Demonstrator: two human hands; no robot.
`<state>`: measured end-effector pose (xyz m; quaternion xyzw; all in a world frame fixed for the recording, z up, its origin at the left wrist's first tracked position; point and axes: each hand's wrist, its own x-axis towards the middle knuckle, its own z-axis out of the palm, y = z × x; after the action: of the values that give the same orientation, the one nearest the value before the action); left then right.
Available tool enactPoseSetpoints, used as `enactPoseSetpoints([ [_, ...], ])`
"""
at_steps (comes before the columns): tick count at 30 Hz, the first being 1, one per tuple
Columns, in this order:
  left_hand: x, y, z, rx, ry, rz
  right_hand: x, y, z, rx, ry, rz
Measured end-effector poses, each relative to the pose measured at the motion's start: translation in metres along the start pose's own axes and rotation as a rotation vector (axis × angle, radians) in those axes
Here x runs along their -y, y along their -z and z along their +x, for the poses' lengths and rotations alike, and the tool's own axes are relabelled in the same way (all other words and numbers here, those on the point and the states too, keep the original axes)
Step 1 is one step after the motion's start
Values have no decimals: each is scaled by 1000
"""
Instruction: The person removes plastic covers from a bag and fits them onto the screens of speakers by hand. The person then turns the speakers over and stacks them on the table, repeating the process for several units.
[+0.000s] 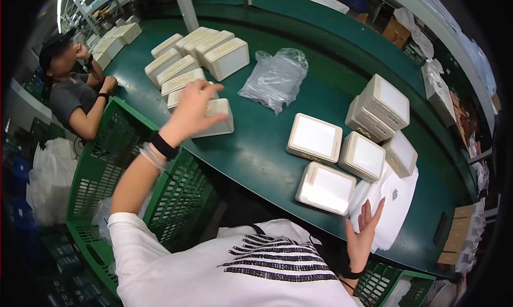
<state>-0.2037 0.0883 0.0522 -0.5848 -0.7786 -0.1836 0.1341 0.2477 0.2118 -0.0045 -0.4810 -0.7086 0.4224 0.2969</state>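
Over the near end of the rows of cream boxes at the left, my left hand [193, 110] is open, thumb and fingers apart. It partly hides the nearest cream box [220, 123] of that group, which stands on its side; whether they touch, I cannot tell. My right hand [364, 229] is open too, palm turned inward and fingers stretched out, beside a white bag [396, 200] at the table's front edge. Just beyond that hand lies a cream box with a white top face [327, 188]. Several similar boxes lie behind it, some stacked [386, 101].
A crumpled clear plastic bag [276, 78] lies mid-table on the green tabletop [254, 141]. Green crates stand below the edge at left [179, 200] and right [377, 280]. Another person [75, 88] is at the far left. A dark flat object [441, 228] lies at the right.
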Motion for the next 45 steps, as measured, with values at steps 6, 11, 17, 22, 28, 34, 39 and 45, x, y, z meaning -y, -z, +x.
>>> enactPoseSetpoints([
  [6,-61,-55,91,267,393,-84,38,-3,11,31,141,60],
  [11,-97,-144,122,225,511,228,57,-25,-11,183,259,150],
  [17,-79,-177,134,238,631,276,37,-10,-20,82,132,142],
  [22,-61,-167,129,171,638,-6,27,-13,-15,111,133,105],
  [28,-78,-131,118,-308,570,-117,37,-6,-14,87,158,186],
  [34,-155,-38,54,671,244,-2445,51,2,42,282,178,894],
  [39,-211,-31,-12,1129,376,-2877,75,-39,91,625,350,1441],
  [45,-219,-30,-29,1366,290,-3011,107,-54,90,725,408,1549],
])
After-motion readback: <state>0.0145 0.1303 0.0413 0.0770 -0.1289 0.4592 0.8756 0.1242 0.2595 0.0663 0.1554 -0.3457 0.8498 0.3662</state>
